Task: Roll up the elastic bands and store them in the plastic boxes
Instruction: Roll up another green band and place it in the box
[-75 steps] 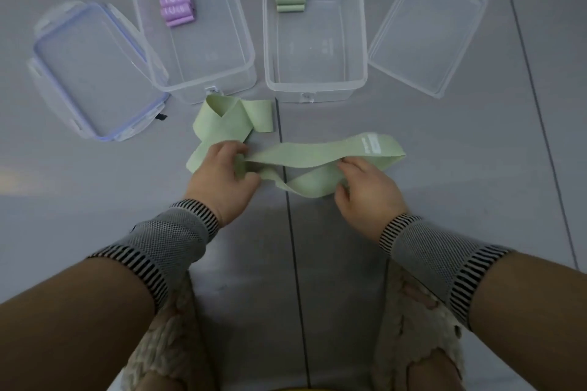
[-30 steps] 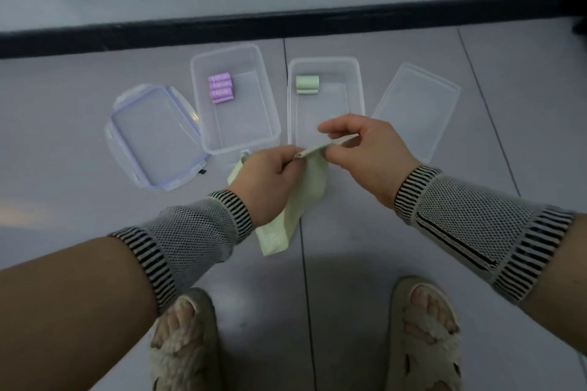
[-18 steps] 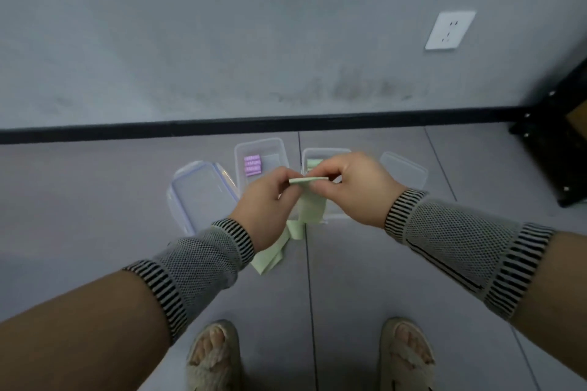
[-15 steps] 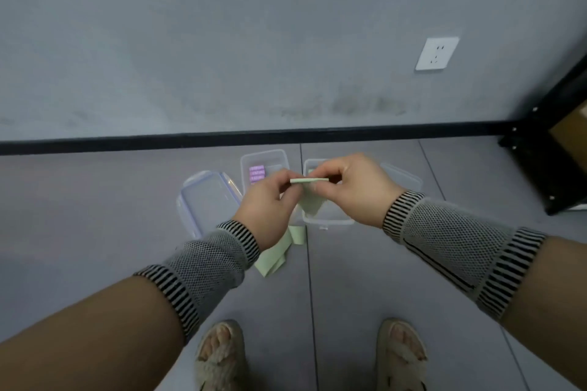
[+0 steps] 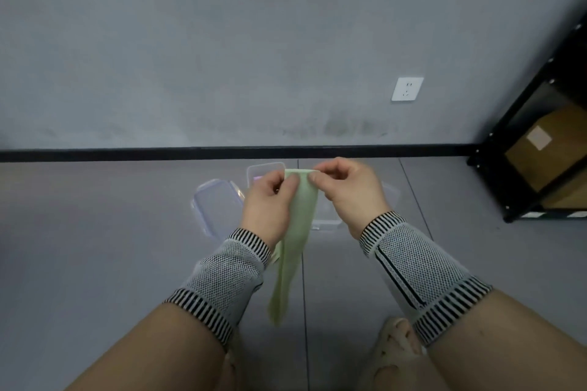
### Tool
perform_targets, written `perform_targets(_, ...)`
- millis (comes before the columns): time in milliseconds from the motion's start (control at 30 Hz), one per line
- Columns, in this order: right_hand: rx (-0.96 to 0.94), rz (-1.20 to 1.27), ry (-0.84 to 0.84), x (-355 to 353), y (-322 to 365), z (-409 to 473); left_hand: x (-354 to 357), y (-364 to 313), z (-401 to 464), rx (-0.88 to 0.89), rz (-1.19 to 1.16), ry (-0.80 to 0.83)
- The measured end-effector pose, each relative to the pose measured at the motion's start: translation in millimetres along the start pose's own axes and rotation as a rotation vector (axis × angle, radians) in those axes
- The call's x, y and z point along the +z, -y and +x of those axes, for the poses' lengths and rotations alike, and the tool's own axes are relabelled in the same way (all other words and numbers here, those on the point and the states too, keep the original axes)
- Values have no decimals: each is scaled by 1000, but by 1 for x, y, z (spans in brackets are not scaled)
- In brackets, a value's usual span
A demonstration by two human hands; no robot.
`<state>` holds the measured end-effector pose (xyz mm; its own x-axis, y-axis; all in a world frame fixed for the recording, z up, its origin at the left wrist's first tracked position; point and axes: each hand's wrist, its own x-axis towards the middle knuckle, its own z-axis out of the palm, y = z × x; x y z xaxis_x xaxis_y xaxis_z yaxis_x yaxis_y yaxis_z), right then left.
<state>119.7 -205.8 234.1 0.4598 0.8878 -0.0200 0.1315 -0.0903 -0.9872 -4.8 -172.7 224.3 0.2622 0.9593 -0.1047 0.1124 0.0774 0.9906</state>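
Note:
A pale green elastic band (image 5: 297,232) hangs straight down in the air between my hands. My left hand (image 5: 270,203) and my right hand (image 5: 347,192) each pinch its top edge, thumbs and forefingers closed on the fabric. Behind the hands, on the floor, a clear plastic box (image 5: 265,170) with purple rolls shows only its far rim. A second clear box (image 5: 327,224) is mostly hidden; only its near edge shows below my right hand. The other loose green band is hidden behind my left wrist.
A clear lid with a blue seal (image 5: 216,206) lies on the floor to the left of the boxes; another clear lid (image 5: 390,195) peeks out right of my right hand. A black shelf rack (image 5: 533,149) with cardboard boxes stands at the right wall. My sandalled right foot (image 5: 395,349) is below.
I have lifted the green band off the floor and stood up; the view tilted up to the wall. The band now hangs full length from both hands instead of lying on the floor.

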Motion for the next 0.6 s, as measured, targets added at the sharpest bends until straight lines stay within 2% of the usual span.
perform_targets(233, 60, 33, -27, 5, -23, 7, 6, 18, 14, -130, -110, 51)
perform_targets(333, 74, 46, -29, 6, -26, 15, 8, 20, 23, -151, -100, 71)
perform_targets(500, 104, 74, 63, 6, -28, 24, 7, 21, 33, -157, -147, 75)
perform_targets(600, 110, 65, 44, 8, -31, 28, 7, 23, 37, -164, -150, 69)
